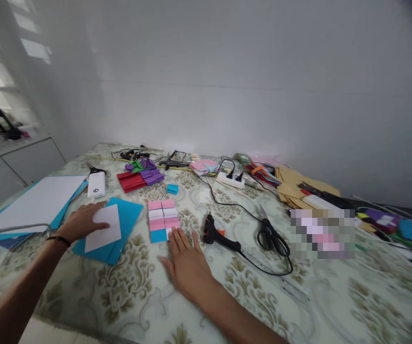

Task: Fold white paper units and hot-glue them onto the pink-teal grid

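Note:
My left hand point(86, 220) rests over a small white paper sheet point(109, 234), thumb spread on it and fingers stretched along its far left edge. Beneath that sheet lie blue paper sheets point(129, 213). My right hand point(189, 260) lies flat, its fingertips touching the lower right corner of a two-column block of folded paper pieces point(164, 223) in pink, white and blue. Just right of those fingers is a black glue gun point(211, 231) with its cord. Farther right lie black-handled scissors point(270, 234).
Large white sheets point(37, 198) on blue ones lie at left, near a white power bank point(96, 185). Red folded paper point(131, 181), purple folded paper point(152, 176) and a small blue piece point(172, 189) sit behind. A power strip point(230, 179) and brown paper point(299, 184) are farther back.

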### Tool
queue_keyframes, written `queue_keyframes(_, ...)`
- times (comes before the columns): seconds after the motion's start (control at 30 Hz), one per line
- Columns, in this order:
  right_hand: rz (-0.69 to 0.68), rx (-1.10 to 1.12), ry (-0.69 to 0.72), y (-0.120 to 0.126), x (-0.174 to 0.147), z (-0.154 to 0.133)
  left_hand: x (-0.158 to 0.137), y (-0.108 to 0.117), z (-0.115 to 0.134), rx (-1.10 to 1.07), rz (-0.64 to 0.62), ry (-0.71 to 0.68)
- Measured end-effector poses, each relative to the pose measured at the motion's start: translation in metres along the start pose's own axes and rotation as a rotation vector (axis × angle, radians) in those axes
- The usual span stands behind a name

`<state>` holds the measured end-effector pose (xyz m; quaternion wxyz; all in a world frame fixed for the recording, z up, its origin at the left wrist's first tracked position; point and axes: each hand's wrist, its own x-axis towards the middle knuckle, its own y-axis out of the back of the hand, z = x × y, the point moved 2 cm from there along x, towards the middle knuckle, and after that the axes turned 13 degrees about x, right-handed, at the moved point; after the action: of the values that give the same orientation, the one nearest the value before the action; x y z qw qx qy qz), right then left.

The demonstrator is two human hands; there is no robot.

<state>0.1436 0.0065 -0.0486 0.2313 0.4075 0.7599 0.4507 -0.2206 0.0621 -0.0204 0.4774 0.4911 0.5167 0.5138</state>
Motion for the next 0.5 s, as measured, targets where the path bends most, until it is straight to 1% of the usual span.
queue_keyframes(0.17, 0.053, 0.004, -0.002, -0.005, 0.014, 0.004, 0.001, 0.008, 0.002, 0.018, 0.022, 0.041)
queue_keyframes(0.3, 0.054, 0.028, 0.015, -0.002, 0.018, 0.006, 0.002, 0.016, 0.005, -0.073, 0.076, 0.038)
queue_keyframes(0.37, 0.061, 0.046, 0.034, 0.004, 0.016, 0.007, -0.001, 0.023, 0.008, -0.145, 0.099, 0.041)
queue_keyframes(0.43, 0.106, 0.064, 0.067, 0.015, 0.013, 0.008, -0.006, 0.033, 0.010, -0.217, 0.130, 0.058)
queue_keyframes(0.5, 0.155, 0.090, 0.115, 0.028, 0.008, 0.010, -0.013, 0.047, 0.015, -0.303, 0.198, 0.059)
